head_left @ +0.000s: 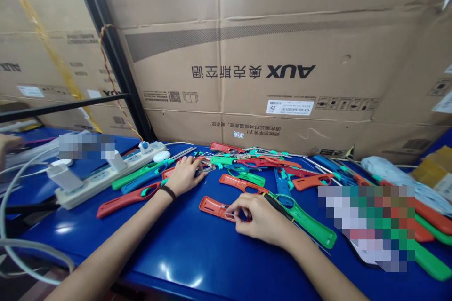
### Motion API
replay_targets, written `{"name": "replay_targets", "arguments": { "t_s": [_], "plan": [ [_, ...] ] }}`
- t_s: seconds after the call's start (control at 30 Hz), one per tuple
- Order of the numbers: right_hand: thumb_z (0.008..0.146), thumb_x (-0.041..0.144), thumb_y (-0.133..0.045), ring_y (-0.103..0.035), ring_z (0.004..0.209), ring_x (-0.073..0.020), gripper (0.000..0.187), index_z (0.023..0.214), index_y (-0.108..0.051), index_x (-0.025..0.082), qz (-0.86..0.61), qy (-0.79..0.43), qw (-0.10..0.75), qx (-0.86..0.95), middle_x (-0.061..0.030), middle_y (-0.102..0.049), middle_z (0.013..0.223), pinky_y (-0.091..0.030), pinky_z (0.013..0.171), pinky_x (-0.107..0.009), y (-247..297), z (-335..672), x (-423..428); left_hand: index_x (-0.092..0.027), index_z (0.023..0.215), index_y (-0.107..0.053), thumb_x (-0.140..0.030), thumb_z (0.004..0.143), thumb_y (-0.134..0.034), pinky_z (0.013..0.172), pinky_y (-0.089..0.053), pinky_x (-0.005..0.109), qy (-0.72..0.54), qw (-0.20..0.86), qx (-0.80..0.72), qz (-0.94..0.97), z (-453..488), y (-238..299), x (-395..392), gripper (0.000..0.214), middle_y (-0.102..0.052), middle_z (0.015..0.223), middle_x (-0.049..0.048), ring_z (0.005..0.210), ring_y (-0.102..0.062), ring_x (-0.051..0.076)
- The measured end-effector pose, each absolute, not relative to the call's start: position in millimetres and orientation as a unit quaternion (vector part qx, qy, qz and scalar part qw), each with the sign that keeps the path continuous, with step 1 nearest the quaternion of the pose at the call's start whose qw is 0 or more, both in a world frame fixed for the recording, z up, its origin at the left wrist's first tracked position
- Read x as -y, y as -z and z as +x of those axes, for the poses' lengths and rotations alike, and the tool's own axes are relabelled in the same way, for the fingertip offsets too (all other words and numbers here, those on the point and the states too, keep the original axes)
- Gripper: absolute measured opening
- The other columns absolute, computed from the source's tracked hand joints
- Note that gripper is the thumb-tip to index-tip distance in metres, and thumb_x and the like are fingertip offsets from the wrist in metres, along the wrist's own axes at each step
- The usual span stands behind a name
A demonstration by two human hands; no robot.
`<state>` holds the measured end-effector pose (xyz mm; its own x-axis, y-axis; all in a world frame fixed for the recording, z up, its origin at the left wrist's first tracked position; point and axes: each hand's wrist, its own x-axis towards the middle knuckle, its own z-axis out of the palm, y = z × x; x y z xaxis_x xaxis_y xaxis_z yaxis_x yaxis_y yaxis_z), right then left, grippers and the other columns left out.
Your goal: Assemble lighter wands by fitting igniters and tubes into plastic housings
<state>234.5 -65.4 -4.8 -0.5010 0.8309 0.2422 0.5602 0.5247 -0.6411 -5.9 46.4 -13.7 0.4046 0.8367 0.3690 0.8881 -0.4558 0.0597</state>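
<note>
My left hand, a dark band at its wrist, reaches over the pile with fingers stretched and slightly apart. Its fingertips are beside a small clear plastic piece; whether they touch it I cannot tell. My right hand pinches a thin white wire at a red lighter shell half lying hollow side up. A black and yellow handle runs along the far side of that hand. Close by lie another orange-red shell half and a green shell half.
Several red, green and blue lighters and parts are heaped at the back against a large cardboard box. A white power strip with plugs is at left. Blurred-out items and a plastic bag lie right. Another person's hand shows far left.
</note>
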Motion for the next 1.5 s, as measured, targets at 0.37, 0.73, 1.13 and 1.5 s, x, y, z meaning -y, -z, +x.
{"name": "replay_targets", "arguments": {
  "t_s": [0.37,0.73,1.13,1.5],
  "plan": [
    [0.066,0.003,-0.056,-0.054,0.066,-0.0096,0.025,0.080,-0.069,0.019,-0.418,-0.273,0.284,0.819,0.0010,-0.064,0.078,-0.041,0.062,-0.020,3,234,67,-0.018,0.081,-0.062,-0.034,0.075,-0.064,0.071,-0.047,0.031,0.331,-0.062,0.488,-0.806,-14,12,-50,0.017,-0.064,0.066,0.0006,0.064,-0.061,0.018],
    [0.068,0.008,-0.058,-0.041,0.048,-0.0068,0.018,0.080,-0.065,0.019,-0.433,-0.340,0.281,0.786,0.0086,-0.044,0.051,-0.030,0.045,-0.018,11,234,65,-0.013,0.108,-0.060,-0.054,0.084,-0.054,0.078,-0.054,0.034,0.455,-0.279,0.400,-0.745,-3,8,-46,0.048,-0.069,0.105,0.0124,0.091,-0.067,0.023],
    [0.084,0.021,-0.059,-0.064,0.064,-0.0138,0.017,0.092,-0.074,0.021,-0.454,-0.356,0.274,0.770,-0.0017,-0.075,0.079,-0.045,0.059,-0.023,7,234,60,-0.022,0.145,-0.026,-0.035,0.094,-0.042,0.076,-0.051,0.031,0.338,-0.387,0.316,-0.797,11,-4,25,0.055,-0.063,0.112,0.0084,0.079,-0.060,0.014],
    [0.078,0.023,-0.067,-0.061,0.056,-0.0124,0.009,0.082,-0.074,0.018,-0.490,-0.342,0.318,0.736,-0.0003,-0.072,0.066,-0.045,0.052,-0.021,8,233,55,-0.018,0.107,-0.061,-0.032,0.095,-0.045,0.077,-0.049,0.027,0.314,-0.307,0.366,-0.820,9,7,42,0.025,-0.068,0.095,0.0046,0.084,-0.062,0.017]
  ]
}}
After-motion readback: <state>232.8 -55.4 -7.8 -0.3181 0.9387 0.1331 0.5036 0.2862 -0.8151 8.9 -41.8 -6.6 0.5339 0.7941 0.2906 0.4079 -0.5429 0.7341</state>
